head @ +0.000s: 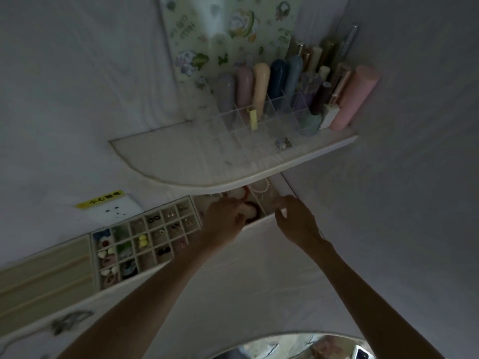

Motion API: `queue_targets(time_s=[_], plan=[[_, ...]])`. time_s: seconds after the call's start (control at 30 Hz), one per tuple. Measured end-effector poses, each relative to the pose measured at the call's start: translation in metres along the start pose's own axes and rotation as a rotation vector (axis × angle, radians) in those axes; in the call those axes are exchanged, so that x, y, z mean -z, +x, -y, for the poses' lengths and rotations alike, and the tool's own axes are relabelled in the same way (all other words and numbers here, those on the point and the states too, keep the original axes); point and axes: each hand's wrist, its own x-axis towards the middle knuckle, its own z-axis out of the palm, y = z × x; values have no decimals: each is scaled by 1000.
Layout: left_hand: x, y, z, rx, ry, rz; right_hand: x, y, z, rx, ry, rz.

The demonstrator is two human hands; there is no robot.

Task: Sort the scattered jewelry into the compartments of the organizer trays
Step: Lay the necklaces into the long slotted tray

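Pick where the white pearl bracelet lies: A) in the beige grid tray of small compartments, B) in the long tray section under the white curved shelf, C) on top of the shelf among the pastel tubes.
B: the white pearl bracelet lies in the long tray section, just below the edge of the white curved shelf, beyond both hands.

Pretty cramped spot under that curved white shelf [233, 174]; it hangs right over the back of the drawer, so the pearl bracelet [259, 187] is only reachable from the front, low; the right wall [388, 177] boxes in that side; both hands, left hand [228, 216] and right hand [295, 218], already fill the gap over the end tray [261, 203]; the gridded tray [145, 244] to the left sits in the open, nothing above it; the clear organizer [267, 117] crowds the shelf top.
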Motion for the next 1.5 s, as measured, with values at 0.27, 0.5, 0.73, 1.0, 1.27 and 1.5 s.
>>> queue_targets(time_s=[0.27,0.5,0.73,1.0,1.27,1.5], plan=[[48,-89,64,292,-60,-69,-39,7,92,144,-42,259],[82,-166,129,515,-113,-151,-99,-13,193,382,-106,456],[100,-272,198,755,-215,-166,-170,-52,266,511,-120,661],[83,-358,236,873,-390,-229,-220,-100,280,778,-188,562],[56,-371,246,829,-380,-230,-245,-117,293,724,-276,571],[51,-374,253,769,-362,-211,-257,-123,293,680,-273,524]])
